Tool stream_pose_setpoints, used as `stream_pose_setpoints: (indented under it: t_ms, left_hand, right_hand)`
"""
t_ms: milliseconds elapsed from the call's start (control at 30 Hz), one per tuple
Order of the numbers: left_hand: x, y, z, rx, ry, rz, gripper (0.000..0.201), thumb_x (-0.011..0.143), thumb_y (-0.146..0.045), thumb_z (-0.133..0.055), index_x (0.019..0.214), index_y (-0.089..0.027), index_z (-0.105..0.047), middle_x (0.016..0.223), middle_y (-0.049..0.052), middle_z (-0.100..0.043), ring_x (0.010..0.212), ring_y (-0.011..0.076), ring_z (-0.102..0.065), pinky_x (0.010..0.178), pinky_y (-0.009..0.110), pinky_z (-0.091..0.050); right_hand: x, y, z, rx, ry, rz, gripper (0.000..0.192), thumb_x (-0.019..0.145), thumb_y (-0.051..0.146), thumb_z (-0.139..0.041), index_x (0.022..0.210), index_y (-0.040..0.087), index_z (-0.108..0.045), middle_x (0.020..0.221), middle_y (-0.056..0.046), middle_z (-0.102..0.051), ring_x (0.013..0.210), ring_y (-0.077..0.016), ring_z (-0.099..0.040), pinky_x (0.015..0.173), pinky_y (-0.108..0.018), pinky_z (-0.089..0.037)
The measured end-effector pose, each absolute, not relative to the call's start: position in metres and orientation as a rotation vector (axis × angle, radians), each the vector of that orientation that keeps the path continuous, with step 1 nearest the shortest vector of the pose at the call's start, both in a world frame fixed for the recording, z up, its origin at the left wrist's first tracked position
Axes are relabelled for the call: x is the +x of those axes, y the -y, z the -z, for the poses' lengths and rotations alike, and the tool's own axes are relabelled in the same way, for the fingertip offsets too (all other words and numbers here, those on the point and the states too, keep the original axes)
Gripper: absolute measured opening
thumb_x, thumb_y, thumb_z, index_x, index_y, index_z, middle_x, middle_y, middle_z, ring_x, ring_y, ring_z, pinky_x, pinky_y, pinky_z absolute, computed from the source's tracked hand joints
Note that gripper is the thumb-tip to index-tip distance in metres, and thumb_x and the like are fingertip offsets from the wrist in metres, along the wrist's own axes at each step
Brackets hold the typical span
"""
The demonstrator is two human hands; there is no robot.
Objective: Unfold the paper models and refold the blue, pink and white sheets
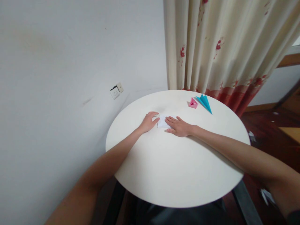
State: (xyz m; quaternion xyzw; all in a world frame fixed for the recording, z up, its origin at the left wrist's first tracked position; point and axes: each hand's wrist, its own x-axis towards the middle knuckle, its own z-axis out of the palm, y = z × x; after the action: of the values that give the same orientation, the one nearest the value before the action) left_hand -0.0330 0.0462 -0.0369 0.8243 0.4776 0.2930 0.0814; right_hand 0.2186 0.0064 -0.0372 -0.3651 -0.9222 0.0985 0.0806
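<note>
A fold in the white paper [163, 121] is being pressed under the flat, open fingers of the right hand [179, 126], its edge steadied by the curled fingers of the left hand [149, 121]; a firm crease seems needed next.

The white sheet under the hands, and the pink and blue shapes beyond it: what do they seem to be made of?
White sheet: thin matt paper, apparently; it lies flat under both hands with straight edges. Pink shape and blue shape: likely coloured craft paper, with sharp creases and pointed folded tips. The finish looks dull, not glossy.
</note>
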Motion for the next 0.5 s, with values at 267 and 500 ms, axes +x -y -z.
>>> stream_pose_setpoints:
  t_ms: [267,500]
  left_hand:
    - [-0.028,-0.038,0.04,2.475,-1.504,-0.467,0.056,0.094,-0.043,-0.061,0.147,-0.028,-0.051,0.157,0.012,-0.043,0.147,0.0304,-0.038,0.121,0.05,-0.028]
    - [-0.04,-0.049,0.041,2.461,-1.469,-0.47,0.054,0.088,-0.04,-0.069,0.139,-0.026,-0.059,0.15,0.012,-0.052,0.142,0.0289,-0.045,0.118,0.047,-0.034]
  right_hand:
    - [0.219,-0.005,0.036,-1.117,2.747,-0.319,0.082,0.1,0.07,-0.024,0.163,0.016,-0.025,0.167,-0.015,-0.018,0.155,-0.0344,-0.014,0.123,-0.062,-0.011]
    - [0.223,-0.009,0.036,-1.229,2.731,-0.318,0.084,0.1,0.069,-0.026,0.163,0.014,-0.02,0.167,-0.018,-0.015,0.155,-0.034,-0.013,0.122,-0.062,-0.011]
